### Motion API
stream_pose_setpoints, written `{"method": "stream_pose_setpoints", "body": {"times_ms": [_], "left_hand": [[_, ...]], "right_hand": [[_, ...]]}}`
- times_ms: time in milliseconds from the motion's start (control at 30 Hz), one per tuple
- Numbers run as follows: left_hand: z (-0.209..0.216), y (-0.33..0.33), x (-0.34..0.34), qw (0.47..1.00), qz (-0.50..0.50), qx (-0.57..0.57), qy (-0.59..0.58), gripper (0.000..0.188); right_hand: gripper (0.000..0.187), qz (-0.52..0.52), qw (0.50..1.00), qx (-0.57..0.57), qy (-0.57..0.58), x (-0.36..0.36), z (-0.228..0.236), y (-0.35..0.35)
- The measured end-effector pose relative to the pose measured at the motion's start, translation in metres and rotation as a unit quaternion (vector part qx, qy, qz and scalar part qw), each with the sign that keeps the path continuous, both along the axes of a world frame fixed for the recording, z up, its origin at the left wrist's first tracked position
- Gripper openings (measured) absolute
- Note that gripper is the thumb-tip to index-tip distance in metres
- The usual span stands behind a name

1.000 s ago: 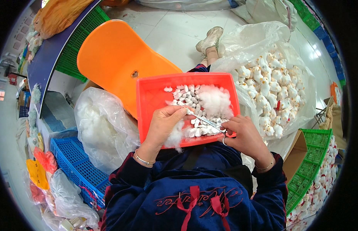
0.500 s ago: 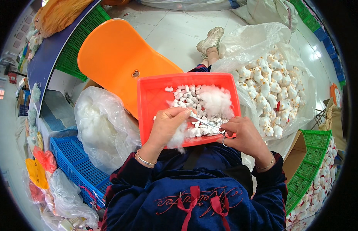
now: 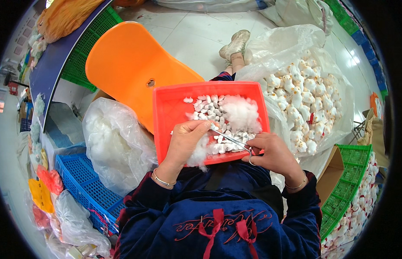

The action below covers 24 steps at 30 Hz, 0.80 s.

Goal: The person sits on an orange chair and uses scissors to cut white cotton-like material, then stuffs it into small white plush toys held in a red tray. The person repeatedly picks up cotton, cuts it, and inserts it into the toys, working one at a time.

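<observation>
My left hand (image 3: 186, 139) is closed over the red tray (image 3: 170, 100), pinching a small white fabric piece (image 3: 214, 127) between thumb and fingertips. In my right hand (image 3: 272, 152) is a pair of metal forceps (image 3: 232, 140) with ring handles, its tips meeting the white piece. Whether the tips are inside it I cannot tell. Under my hands the tray holds many small white pieces (image 3: 215, 113), some with greyish undersides. A fluffy heap of white stuffing (image 3: 242, 113) lies at its right, and a looser tuft (image 3: 198, 154) hangs beside my left wrist.
An orange chair (image 3: 123, 69) stands beyond the tray's left. A clear bag of white stuffing (image 3: 108, 144) leans against a blue crate (image 3: 86, 185). At right are a plastic bag of white plush toys (image 3: 302, 103) and a green crate (image 3: 350, 185).
The forceps tips have shifted slightly against the white piece. Both hands keep their grips, and the whole view has moved a little.
</observation>
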State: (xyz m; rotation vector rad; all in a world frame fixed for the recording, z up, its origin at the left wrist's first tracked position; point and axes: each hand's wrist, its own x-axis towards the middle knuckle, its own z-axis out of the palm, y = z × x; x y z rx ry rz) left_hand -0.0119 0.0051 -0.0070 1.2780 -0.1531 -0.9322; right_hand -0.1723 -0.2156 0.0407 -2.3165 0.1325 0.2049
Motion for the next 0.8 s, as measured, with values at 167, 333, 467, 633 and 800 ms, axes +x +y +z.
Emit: {"method": "stream_pose_setpoints", "body": {"times_ms": [167,333,467,633,800], "left_hand": [[0.001,-0.001,-0.001,1.000,-0.005,0.002,-0.014,0.027],[0.001,-0.001,-0.001,1.000,0.006,-0.004,-0.003,0.026],[-0.001,-0.001,-0.002,1.000,0.006,-0.018,0.003,0.026],[-0.003,-0.002,-0.005,0.998,0.009,-0.024,-0.057,0.025],[-0.005,-0.001,-0.005,0.999,0.004,-0.036,0.005,0.024]], "right_hand": [[0.027,-0.015,1.000,0.012,0.007,0.000,0.000,0.001],[0.028,-0.021,1.000,0.017,0.007,-0.001,0.001,0.002],[0.028,-0.016,1.000,0.014,0.013,-0.002,0.000,0.001],[0.029,-0.020,0.999,0.015,0.030,-0.001,0.003,0.003],[0.035,-0.010,0.998,0.045,-0.046,-0.001,-0.014,0.000]]}}
